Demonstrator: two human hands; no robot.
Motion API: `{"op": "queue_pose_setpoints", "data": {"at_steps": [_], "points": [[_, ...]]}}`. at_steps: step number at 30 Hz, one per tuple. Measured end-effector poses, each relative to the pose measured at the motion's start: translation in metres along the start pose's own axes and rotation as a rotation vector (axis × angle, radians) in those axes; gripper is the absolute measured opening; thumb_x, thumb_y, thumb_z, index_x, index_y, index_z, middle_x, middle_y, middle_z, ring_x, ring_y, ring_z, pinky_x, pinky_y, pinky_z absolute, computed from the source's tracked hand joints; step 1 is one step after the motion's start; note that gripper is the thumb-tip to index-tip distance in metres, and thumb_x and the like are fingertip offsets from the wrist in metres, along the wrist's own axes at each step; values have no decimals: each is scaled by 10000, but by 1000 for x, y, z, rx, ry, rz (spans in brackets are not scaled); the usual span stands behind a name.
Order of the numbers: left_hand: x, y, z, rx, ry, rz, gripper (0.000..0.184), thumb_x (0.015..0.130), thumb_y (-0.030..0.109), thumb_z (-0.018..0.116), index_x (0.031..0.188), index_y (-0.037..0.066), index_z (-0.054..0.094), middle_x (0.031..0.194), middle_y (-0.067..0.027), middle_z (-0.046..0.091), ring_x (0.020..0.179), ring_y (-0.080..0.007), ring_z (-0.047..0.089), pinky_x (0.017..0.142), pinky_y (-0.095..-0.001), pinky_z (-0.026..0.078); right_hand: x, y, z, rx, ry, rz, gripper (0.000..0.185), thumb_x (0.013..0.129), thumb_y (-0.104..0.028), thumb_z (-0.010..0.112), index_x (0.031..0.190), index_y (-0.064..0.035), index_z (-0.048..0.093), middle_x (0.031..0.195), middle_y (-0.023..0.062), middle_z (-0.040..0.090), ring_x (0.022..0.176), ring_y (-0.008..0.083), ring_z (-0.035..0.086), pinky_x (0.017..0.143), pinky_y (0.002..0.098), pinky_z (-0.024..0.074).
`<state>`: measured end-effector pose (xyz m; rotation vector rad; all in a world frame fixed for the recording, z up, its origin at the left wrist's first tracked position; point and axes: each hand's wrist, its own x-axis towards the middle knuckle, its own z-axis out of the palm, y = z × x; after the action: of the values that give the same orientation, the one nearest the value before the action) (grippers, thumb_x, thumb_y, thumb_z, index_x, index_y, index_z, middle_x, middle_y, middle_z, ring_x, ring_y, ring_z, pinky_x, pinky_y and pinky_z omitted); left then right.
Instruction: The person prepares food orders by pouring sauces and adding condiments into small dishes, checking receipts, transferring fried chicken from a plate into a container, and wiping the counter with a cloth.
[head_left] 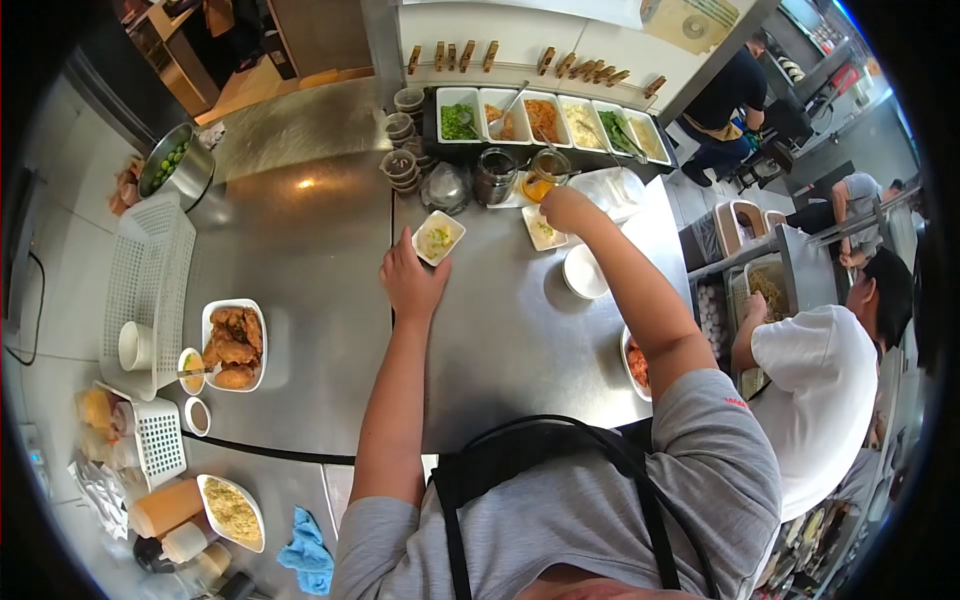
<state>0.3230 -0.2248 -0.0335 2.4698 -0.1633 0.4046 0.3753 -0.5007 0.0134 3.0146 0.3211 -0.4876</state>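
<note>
My left hand (411, 277) holds a small white square dish (456, 232) on the steel counter, fingers along its left side and thumb at its near edge. Pale food with green bits lies in the dish. Over a second small white dish (553, 241), with similar food, is my right hand (567, 211). Its fingers are pinched together, and what they hold, if anything, is hidden. Just beyond that hand stands a glass jar of yellow liquid (545, 177), beside a dark jar (494, 177). A stack of round white dishes (586, 272) sits near my right forearm.
Topping trays (541, 121) line the counter's back, with stacked lidded cups (402, 168) to their left. Fried chicken (236, 345) fills a dish at left, by a white plastic basket (150, 290). A co-worker in a white shirt (820, 400) stands close on my right.
</note>
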Motion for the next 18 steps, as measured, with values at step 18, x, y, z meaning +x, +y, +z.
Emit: {"op": "queue_pose_setpoints", "data": {"at_steps": [18], "points": [[44, -25, -28, 100, -108, 39, 778, 603, 270, 670, 1235, 83, 257, 1042, -130, 496, 966, -282, 461, 790, -441, 328, -31, -50, 36, 387, 516, 381, 469, 594, -144, 650, 985, -12, 427, 967, 166, 477, 938, 342, 454, 775, 391, 409]]}}
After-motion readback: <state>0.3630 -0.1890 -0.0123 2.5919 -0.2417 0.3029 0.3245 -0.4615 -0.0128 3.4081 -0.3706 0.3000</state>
